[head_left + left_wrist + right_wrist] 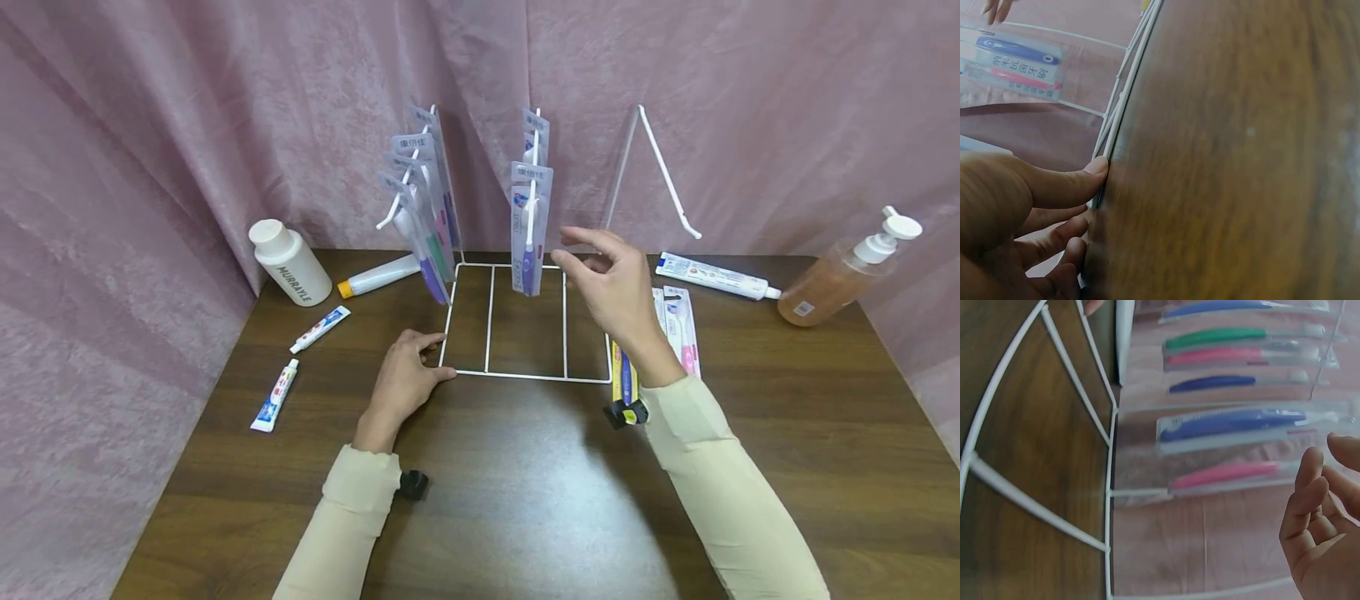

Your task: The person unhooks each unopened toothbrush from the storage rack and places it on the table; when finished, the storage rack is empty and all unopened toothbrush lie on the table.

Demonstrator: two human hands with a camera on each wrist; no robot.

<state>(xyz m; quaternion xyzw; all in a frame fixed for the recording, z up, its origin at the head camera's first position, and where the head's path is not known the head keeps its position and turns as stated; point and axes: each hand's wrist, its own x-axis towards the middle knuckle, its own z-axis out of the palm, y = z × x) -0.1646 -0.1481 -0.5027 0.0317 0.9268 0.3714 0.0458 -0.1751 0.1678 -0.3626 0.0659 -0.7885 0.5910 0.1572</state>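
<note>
A white wire display rack stands on the table, its back prongs rising in front of the curtain. At the base's front left corner, my left hand grips the frame; in the left wrist view its thumb lies along the wire. Several packaged toothbrushes hang on the left prong. On the middle prong hang a purple packaged toothbrush and another behind it. My right hand hovers just right of these, fingers loosely bent and holding nothing, as the right wrist view also shows. The right prong is bare.
Beside the rack's right side lie more packaged toothbrushes, partly under my right arm. Farther right are a toothpaste tube and a pump bottle. To the left are a white bottle, a yellow-capped tube and two small tubes.
</note>
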